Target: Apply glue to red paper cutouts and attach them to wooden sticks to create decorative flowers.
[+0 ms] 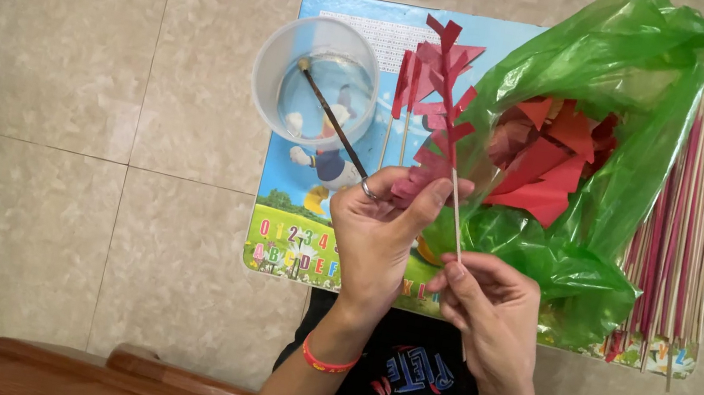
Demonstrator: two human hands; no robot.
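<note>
My right hand [491,309] pinches the lower end of a thin wooden stick [457,226] that points up and away. Red paper pieces [440,97] are stuck along the stick's upper part, fanning out like leaves. My left hand [381,227], with a ring on one finger and a red band on the wrist, presses thumb and fingers around the lowest red paper piece on the stick. Both hands hover over the near edge of a small colourful table [292,235].
A clear plastic cup [317,80] with a dark brush in it stands on the table's left. A green plastic bag [610,156] holds red paper cut-outs [546,164]. A bundle of sticks [688,209] lies along the right edge. Wooden furniture [80,371] sits at the lower left.
</note>
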